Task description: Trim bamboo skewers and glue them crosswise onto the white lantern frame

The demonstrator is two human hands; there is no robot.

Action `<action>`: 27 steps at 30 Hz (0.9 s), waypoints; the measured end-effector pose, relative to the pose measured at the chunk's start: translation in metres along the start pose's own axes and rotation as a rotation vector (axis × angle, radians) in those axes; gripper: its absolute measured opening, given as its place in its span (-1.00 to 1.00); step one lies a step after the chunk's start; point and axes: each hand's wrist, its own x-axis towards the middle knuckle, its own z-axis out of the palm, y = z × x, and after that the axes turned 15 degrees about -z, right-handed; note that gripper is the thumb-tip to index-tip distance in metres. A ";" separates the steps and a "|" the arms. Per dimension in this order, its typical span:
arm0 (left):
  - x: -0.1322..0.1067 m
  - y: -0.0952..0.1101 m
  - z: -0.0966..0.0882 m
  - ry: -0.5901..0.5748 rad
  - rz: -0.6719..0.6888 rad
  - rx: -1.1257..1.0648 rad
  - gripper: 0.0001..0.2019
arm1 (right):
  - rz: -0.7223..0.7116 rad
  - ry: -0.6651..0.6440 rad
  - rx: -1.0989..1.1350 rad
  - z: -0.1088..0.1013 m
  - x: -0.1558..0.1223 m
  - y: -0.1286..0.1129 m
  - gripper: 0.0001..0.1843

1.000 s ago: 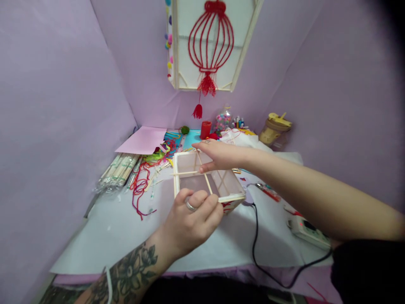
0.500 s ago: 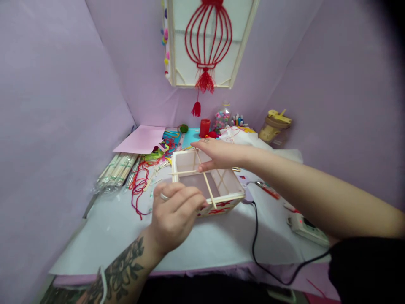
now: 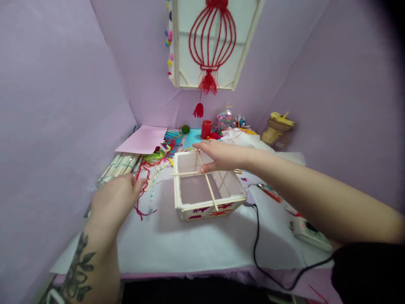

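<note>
An open-topped box frame (image 3: pixel 210 202) with white translucent sides stands on the table, purple and red marks on its front. Across its top a thin wooden stick (image 3: pixel 209 188) runs front to back, crossed by another wooden stick (image 3: pixel 185 173). My right hand (image 3: pixel 218 156) lies over the far part of the box, fingers stretched out and thumb apart, touching the sticks near their crossing. Left of the box, my left hand (image 3: pixel 115 196) is in front of a plastic-wrapped bundle of sticks (image 3: pixel 122 165). It is blurred, and most of its fingers are hidden.
Red yarn (image 3: pixel 139 213) and scraps lie left of the box, below a pink sheet (image 3: pixel 142 139). At the back are a red candle-like cylinder (image 3: pixel 206 128), a jar of pompoms (image 3: pixel 224 120) and a cup (image 3: pixel 275 128). A power strip (image 3: pixel 310 234) with a black cable (image 3: pixel 255 236) lies right. A decorated lantern (image 3: pixel 211 46) hangs above.
My left hand has moved away from the front stick and box corner, left to beside the stick bundle. My right hand stays over the crossed sticks.
</note>
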 end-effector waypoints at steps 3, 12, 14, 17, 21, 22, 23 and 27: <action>-0.010 0.010 0.003 -0.122 0.025 -0.017 -0.68 | 0.000 -0.011 0.002 0.000 0.000 0.000 -0.11; -0.021 0.043 -0.008 0.162 0.168 -0.589 -0.83 | 0.007 -0.015 -0.001 0.003 -0.001 0.000 -0.14; -0.023 0.055 -0.011 0.147 0.289 -0.688 -0.83 | -0.004 -0.019 -0.018 0.003 -0.001 -0.001 -0.14; -0.027 0.075 -0.013 0.066 0.544 -0.647 -0.76 | -0.001 -0.019 -0.025 0.002 -0.001 -0.002 -0.14; -0.032 0.092 -0.007 -0.017 0.612 -0.467 -0.66 | -0.039 0.000 -0.007 0.002 -0.002 -0.003 -0.17; -0.032 0.094 -0.006 -0.025 0.606 -0.436 -0.65 | -0.041 0.003 -0.005 0.002 -0.002 -0.002 -0.17; -0.032 0.094 -0.005 -0.031 0.607 -0.406 -0.65 | -0.039 0.003 -0.005 0.002 -0.002 -0.002 -0.17; -0.032 0.093 -0.010 -0.034 0.628 -0.296 -0.61 | -0.010 -0.002 -0.007 0.001 -0.002 -0.004 -0.15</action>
